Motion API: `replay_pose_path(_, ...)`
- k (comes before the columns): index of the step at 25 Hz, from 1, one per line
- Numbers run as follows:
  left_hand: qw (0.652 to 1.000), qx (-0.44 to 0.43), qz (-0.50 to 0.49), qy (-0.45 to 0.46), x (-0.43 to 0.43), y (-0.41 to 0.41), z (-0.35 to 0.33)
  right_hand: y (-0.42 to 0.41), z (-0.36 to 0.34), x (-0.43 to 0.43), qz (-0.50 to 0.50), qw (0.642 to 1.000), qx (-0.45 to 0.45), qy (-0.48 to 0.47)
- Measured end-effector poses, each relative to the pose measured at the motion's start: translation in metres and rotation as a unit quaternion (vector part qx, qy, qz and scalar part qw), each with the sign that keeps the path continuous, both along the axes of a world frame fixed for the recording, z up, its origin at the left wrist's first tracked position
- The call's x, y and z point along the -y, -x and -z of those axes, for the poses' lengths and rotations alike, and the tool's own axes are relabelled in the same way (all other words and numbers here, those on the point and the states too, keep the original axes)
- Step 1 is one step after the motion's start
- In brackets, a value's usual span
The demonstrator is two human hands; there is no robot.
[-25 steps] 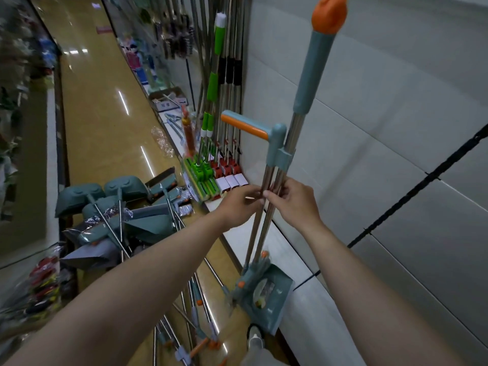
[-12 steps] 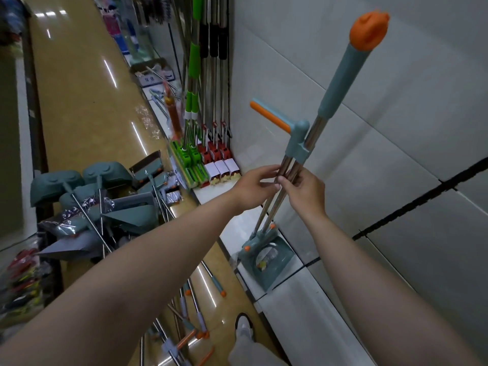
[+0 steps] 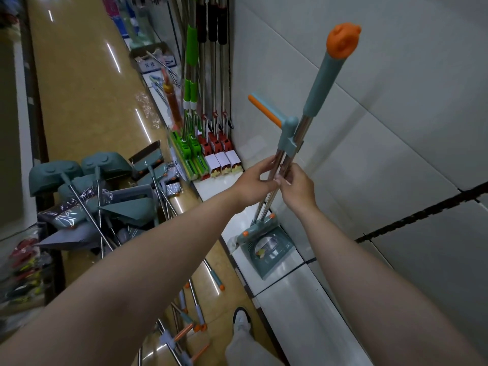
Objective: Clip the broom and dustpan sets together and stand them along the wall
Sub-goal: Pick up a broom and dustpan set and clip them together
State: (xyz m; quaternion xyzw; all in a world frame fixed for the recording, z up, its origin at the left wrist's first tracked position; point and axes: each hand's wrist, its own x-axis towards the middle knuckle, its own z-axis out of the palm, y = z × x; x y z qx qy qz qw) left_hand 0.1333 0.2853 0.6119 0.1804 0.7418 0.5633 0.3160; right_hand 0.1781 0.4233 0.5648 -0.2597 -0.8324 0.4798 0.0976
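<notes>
A teal broom and dustpan set stands on the white ledge [image 3: 298, 307] by the tiled wall [image 3: 383, 107]. Its dustpan [image 3: 269, 249] rests on the ledge. Two steel poles [image 3: 287, 143] rise side by side, joined by a teal clip with an orange-tipped side handle [image 3: 266, 109]. The broom's teal grip ends in an orange cap [image 3: 343, 39]. My left hand [image 3: 256, 183] pinches the left pole below the clip. My right hand [image 3: 297, 187] grips the right pole at the same height, fingertips touching the left's.
A pile of loose teal brooms and dustpans [image 3: 100, 199] lies on the brown floor to the left. More poles [image 3: 190, 320] lie by my shoe [image 3: 241, 320]. Green and red mops [image 3: 208, 143] stand along the wall farther on, near a cardboard box [image 3: 153, 59].
The set has shifted toward the wall and its dustpan now sits on the white ledge. Both hands kept their hold on the poles.
</notes>
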Motion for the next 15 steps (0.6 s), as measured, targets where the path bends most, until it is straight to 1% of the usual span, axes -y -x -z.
replay_pose_path(5,1.0,-0.001,-0.019,0.018,0.0,0.007,0.0,0.009,0.006,0.002,-0.016,0.999,0.012,0.044)
replay_pose_path(7,0.999,0.007,-0.033,0.033,0.006,0.009,0.002,0.008,0.009,0.004,-0.004,0.999,0.023,0.048)
replay_pose_path(9,0.998,0.014,-0.048,0.044,0.017,0.009,0.004,0.004,0.016,0.01,0.015,0.997,0.055,0.048)
replay_pose_path(12,0.994,0.011,-0.087,0.061,0.046,0.005,0.011,-0.001,0.028,0.043,-0.006,0.992,0.11,0.06)
replay_pose_path(15,0.99,-0.002,-0.117,0.079,0.083,0.002,0.02,-0.003,0.035,0.089,-0.049,0.988,0.106,0.1)
